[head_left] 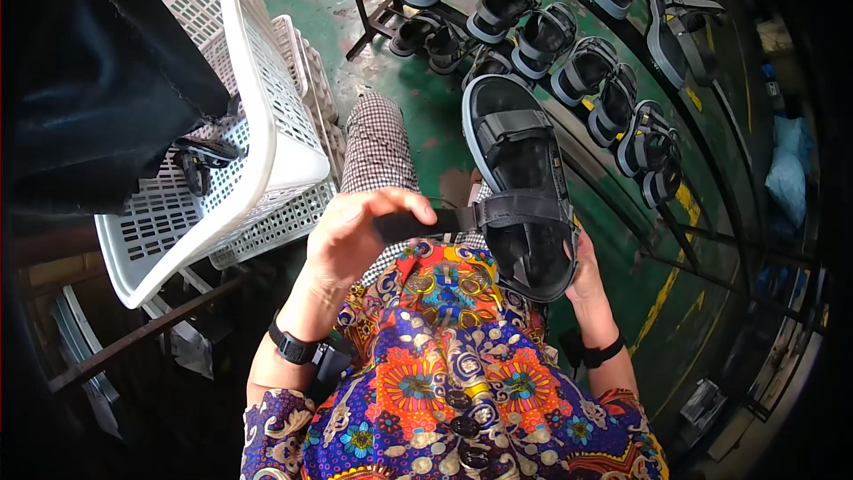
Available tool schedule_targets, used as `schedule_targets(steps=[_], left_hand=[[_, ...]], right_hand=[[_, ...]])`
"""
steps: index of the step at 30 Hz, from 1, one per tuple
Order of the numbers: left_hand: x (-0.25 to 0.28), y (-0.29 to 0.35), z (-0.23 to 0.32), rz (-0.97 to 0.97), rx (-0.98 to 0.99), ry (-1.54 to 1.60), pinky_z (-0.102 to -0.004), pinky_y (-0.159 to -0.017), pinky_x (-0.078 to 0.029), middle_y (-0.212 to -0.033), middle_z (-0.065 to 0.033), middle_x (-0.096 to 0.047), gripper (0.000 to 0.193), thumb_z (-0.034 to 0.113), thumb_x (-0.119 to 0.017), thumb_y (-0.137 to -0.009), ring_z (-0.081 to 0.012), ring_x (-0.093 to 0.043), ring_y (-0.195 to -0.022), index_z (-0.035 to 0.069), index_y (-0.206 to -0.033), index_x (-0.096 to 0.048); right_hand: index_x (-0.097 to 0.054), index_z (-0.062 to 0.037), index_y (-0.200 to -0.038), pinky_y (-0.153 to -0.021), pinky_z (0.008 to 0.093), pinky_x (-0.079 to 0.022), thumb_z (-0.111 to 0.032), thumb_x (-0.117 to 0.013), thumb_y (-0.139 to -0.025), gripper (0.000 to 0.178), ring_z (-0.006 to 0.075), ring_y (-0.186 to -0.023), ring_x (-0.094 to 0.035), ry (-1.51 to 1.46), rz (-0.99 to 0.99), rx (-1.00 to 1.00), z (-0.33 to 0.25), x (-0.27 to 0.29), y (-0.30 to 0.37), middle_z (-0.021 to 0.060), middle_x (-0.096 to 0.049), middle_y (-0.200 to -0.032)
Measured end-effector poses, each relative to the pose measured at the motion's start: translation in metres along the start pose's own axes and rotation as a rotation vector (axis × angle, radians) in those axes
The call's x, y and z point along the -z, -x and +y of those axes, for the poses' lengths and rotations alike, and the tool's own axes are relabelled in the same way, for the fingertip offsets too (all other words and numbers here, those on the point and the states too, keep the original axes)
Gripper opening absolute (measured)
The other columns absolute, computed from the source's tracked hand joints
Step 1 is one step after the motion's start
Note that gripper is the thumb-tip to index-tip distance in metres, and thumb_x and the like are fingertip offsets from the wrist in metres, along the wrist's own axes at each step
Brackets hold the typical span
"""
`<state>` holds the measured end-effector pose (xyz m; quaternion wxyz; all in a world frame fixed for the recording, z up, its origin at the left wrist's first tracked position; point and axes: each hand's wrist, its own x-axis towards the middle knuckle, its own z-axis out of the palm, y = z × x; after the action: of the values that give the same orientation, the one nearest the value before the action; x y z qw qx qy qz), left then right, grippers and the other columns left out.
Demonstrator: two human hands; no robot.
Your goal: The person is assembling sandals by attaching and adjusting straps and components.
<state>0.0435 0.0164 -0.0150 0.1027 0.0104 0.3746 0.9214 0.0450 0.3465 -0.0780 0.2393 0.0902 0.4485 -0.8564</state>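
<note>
A black sandal with a grey sole edge is held up in front of me, its toe pointing away and its footbed facing up. My right hand grips it at the heel end from the right side, with most of the fingers hidden behind the sole. My left hand pinches the loose end of the sandal's ankle strap between thumb and fingers. That strap is pulled out to the left, away from the sandal. The front strap lies across the toe part.
On the left stands a white perforated plastic basket with a dark sandal inside, beside black sheeting. A dark metal rack carrying several similar sandals runs along the far right. The green floor has yellow lines.
</note>
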Motion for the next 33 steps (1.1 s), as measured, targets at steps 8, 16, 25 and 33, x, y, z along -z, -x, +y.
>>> schedule_targets(steps=[8,16,25,33], left_hand=[[0.003,-0.023,-0.002,0.045,-0.005,-0.295,-0.0252,-0.079,-0.045,-0.090,-0.0017,-0.059,0.021,0.002,-0.066,-0.082,-0.0099,-0.056,-0.087,0.004,-0.100,-0.055],[-0.020,-0.042,-0.011,-0.040,0.143,-0.830,-0.0221,-0.073,-0.045,-0.088,0.0002,-0.062,0.014,0.006,-0.066,-0.083,-0.0066,-0.056,-0.080,0.004,-0.097,-0.066],[-0.035,-0.053,-0.031,-0.076,-0.331,-1.351,-0.0348,-0.081,-0.045,-0.092,-0.0085,-0.061,0.028,0.010,-0.071,-0.074,-0.0270,-0.057,-0.089,0.007,-0.102,-0.066],[-0.012,-0.037,-0.006,0.220,-0.257,-0.936,-0.0268,-0.078,-0.046,-0.089,-0.0085,-0.063,0.016,-0.005,-0.053,-0.084,-0.0157,-0.060,-0.083,0.000,-0.096,-0.064]], right_hand=[[-0.035,0.0036,-0.137,-0.100,0.0306,-0.038,-0.012,-0.058,-0.088,0.056,0.0178,-0.118,-0.049,0.439,0.172,0.017,0.008,-0.006,-0.009,0.0113,-0.050,-0.129],[-0.040,0.0049,-0.133,-0.098,0.0315,-0.040,-0.013,-0.063,-0.085,0.056,0.0176,-0.114,-0.052,0.783,0.046,0.136,0.002,-0.030,-0.021,0.0122,-0.054,-0.125],[-0.038,0.0023,-0.134,-0.096,0.0317,-0.043,-0.012,-0.067,-0.082,0.061,0.0186,-0.113,-0.054,0.560,0.072,0.131,0.008,-0.032,-0.023,0.0119,-0.055,-0.124],[-0.043,-0.0049,-0.126,-0.056,0.0288,-0.046,-0.025,-0.049,-0.093,0.039,0.0197,-0.059,-0.053,-0.814,-0.462,-0.321,0.011,-0.027,-0.023,0.0094,-0.049,-0.091]])
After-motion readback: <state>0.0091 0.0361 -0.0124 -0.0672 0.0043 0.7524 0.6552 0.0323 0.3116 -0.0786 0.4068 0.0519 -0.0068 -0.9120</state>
